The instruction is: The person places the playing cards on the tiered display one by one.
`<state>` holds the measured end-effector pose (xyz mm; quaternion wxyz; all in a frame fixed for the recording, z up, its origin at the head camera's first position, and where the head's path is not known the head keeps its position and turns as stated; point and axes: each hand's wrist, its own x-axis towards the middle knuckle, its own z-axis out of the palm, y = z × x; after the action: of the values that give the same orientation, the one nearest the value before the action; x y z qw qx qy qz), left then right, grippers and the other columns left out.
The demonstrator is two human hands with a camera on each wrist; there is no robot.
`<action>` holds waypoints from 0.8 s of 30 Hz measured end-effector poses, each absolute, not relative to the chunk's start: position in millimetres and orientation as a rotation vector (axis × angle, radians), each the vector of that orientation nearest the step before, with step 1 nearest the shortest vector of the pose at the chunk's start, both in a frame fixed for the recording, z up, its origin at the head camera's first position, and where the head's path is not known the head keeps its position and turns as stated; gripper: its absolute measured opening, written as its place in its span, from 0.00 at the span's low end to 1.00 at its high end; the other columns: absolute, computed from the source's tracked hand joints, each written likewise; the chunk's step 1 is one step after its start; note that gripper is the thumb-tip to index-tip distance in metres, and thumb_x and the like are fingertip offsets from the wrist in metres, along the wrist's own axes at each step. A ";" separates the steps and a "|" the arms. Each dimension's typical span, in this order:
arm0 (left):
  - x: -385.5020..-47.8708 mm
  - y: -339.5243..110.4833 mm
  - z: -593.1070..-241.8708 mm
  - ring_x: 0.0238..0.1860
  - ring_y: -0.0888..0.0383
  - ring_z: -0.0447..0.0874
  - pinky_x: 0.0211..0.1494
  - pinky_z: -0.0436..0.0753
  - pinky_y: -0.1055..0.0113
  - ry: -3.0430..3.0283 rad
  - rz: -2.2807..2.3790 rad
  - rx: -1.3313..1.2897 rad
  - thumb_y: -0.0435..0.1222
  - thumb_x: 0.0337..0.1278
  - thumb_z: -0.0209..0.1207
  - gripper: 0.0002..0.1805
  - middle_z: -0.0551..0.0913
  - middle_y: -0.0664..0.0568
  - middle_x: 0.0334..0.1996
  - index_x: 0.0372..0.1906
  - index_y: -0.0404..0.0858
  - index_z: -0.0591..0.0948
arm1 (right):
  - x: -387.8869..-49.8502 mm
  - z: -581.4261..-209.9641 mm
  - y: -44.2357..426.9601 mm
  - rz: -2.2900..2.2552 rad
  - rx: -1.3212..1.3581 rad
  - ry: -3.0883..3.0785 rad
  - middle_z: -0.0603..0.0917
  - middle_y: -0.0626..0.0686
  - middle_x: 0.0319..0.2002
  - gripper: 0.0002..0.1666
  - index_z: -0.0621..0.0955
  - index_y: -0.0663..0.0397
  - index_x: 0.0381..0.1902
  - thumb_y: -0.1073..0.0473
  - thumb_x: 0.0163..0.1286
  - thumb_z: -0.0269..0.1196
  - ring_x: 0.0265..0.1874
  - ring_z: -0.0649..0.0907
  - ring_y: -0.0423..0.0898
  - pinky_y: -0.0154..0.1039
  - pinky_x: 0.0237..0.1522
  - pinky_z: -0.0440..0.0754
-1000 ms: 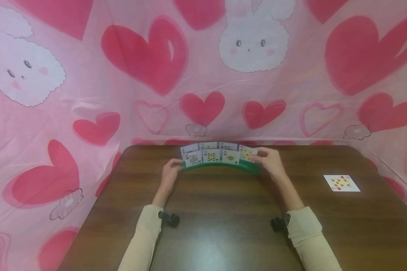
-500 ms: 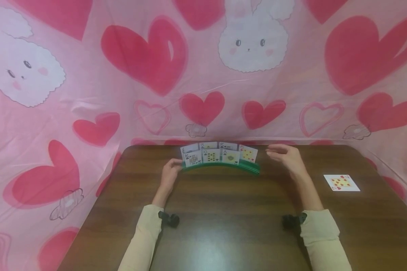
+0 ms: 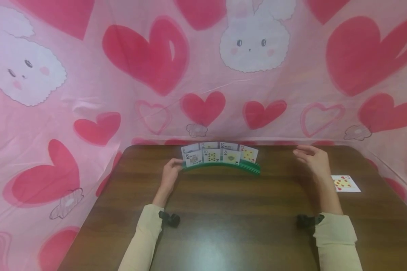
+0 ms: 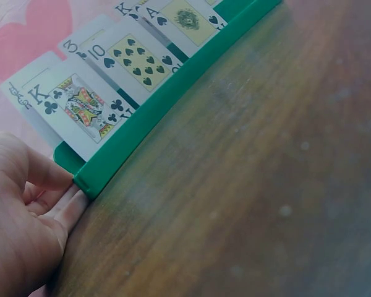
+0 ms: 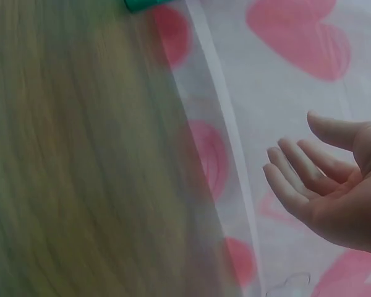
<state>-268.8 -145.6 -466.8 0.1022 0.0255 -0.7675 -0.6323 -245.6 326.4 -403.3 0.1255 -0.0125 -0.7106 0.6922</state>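
Note:
A curved green card holder stands on the table with playing cards upright in two rows. In its front row are a king of clubs, a ten of spades and an ace of spades. A card with red pips stands at the right of the back row. My left hand pinches the holder's left end between thumb and fingers. My right hand, holding nothing, is in the air right of the holder, fingers loosely bent. It partly covers a seven of hearts lying face up.
The brown wooden table meets a pink cloth printed with hearts and rabbits at the back and sides. A black wrist camera sits on the left wrist, another on the right.
My right hand has let go of the red-pip card at the holder's right end and moved right, toward the seven of hearts. My left hand has stayed on the holder.

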 end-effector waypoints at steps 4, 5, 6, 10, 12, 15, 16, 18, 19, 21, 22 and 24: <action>-269.0 -146.0 -464.9 0.44 0.51 0.73 0.48 0.70 0.58 -2.256 -1.871 0.066 0.27 0.49 0.53 0.10 0.78 0.43 0.42 0.38 0.33 0.78 | -240.8 -407.5 345.2 1.900 -0.182 -2.130 0.83 0.37 0.28 0.21 0.76 0.60 0.44 0.58 0.52 0.66 0.30 0.81 0.32 0.26 0.33 0.76; -269.0 -146.3 -464.6 0.45 0.51 0.73 0.48 0.69 0.58 -2.254 -1.885 0.068 0.27 0.50 0.53 0.10 0.78 0.43 0.42 0.38 0.33 0.78 | -239.2 -408.8 350.3 1.883 -0.217 -2.135 0.82 0.36 0.28 0.22 0.75 0.60 0.44 0.58 0.52 0.66 0.29 0.81 0.31 0.26 0.33 0.76; -268.8 -146.6 -463.8 0.45 0.51 0.73 0.49 0.69 0.58 -2.250 -1.902 0.072 0.27 0.50 0.53 0.10 0.78 0.42 0.43 0.39 0.32 0.78 | -237.9 -410.2 355.1 1.865 -0.257 -2.138 0.82 0.35 0.27 0.20 0.76 0.57 0.42 0.57 0.51 0.66 0.28 0.81 0.31 0.25 0.32 0.76; -266.7 -147.9 -459.5 0.46 0.50 0.73 0.49 0.69 0.58 -2.252 -1.921 0.082 0.26 0.50 0.53 0.10 0.78 0.41 0.43 0.39 0.32 0.78 | -234.3 -419.4 376.3 1.871 -0.379 -2.119 0.80 0.34 0.26 0.25 0.75 0.59 0.43 0.55 0.48 0.68 0.26 0.81 0.30 0.24 0.30 0.76; -266.8 -148.9 -459.3 0.46 0.50 0.73 0.49 0.69 0.58 -2.259 -1.907 0.082 0.26 0.50 0.53 0.10 0.78 0.42 0.43 0.39 0.32 0.78 | -231.7 -421.4 383.8 1.808 -0.445 -2.166 0.79 0.31 0.24 0.23 0.76 0.52 0.40 0.51 0.47 0.68 0.24 0.80 0.29 0.24 0.25 0.75; -268.8 -151.2 -463.0 0.45 0.51 0.73 0.49 0.69 0.58 -2.261 -1.880 0.076 0.26 0.49 0.53 0.10 0.78 0.43 0.42 0.39 0.33 0.78 | -226.8 -420.4 391.4 1.649 -0.527 -2.270 0.76 0.25 0.20 0.18 0.75 0.41 0.36 0.47 0.48 0.67 0.21 0.78 0.26 0.23 0.21 0.73; -269.1 -151.3 -463.3 0.45 0.52 0.73 0.48 0.69 0.59 -2.259 -1.871 0.077 0.26 0.49 0.53 0.10 0.78 0.43 0.42 0.38 0.33 0.78 | -225.8 -420.9 393.6 1.610 -0.556 -2.286 0.75 0.23 0.18 0.18 0.76 0.41 0.36 0.45 0.48 0.67 0.20 0.77 0.25 0.23 0.20 0.72; -269.2 -151.5 -463.2 0.44 0.51 0.73 0.48 0.69 0.59 -2.257 -1.858 0.074 0.26 0.48 0.52 0.10 0.78 0.43 0.42 0.38 0.33 0.78 | -224.2 -422.6 398.2 1.542 -0.615 -2.323 0.73 0.21 0.16 0.21 0.77 0.45 0.40 0.44 0.49 0.66 0.19 0.74 0.23 0.23 0.21 0.70; -269.1 -151.5 -462.9 0.44 0.51 0.73 0.48 0.69 0.59 -2.260 -1.853 0.072 0.26 0.48 0.52 0.10 0.78 0.43 0.42 0.38 0.32 0.78 | -223.8 -423.8 400.6 1.499 -0.644 -2.349 0.72 0.20 0.15 0.25 0.77 0.49 0.43 0.44 0.49 0.65 0.20 0.72 0.22 0.22 0.23 0.69; -269.2 -151.3 -462.5 0.44 0.51 0.73 0.48 0.69 0.58 -2.263 -1.851 0.076 0.26 0.47 0.52 0.10 0.78 0.42 0.42 0.38 0.32 0.78 | -222.9 -425.7 404.4 1.468 -0.719 -2.372 0.70 0.19 0.14 0.34 0.74 0.57 0.51 0.43 0.50 0.65 0.24 0.71 0.24 0.24 0.26 0.68; -269.2 -151.4 -462.3 0.45 0.51 0.73 0.48 0.69 0.58 -2.269 -1.849 0.077 0.26 0.48 0.52 0.11 0.78 0.42 0.42 0.38 0.32 0.78 | -222.6 -426.7 405.8 1.464 -0.757 -2.374 0.70 0.20 0.15 0.38 0.72 0.60 0.54 0.43 0.50 0.65 0.28 0.72 0.27 0.25 0.29 0.67; -269.5 -151.6 -462.2 0.45 0.51 0.73 0.48 0.69 0.58 -2.276 -1.855 0.084 0.26 0.49 0.52 0.10 0.78 0.42 0.42 0.39 0.32 0.78 | -222.1 -428.6 408.3 1.451 -0.828 -2.380 0.73 0.24 0.22 0.41 0.71 0.60 0.56 0.42 0.49 0.65 0.39 0.74 0.37 0.28 0.35 0.67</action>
<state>-269.5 -151.6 -462.2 0.1022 0.0284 -0.7708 -0.6282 -222.1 408.3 -428.6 0.1165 -0.2827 -0.8129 0.4956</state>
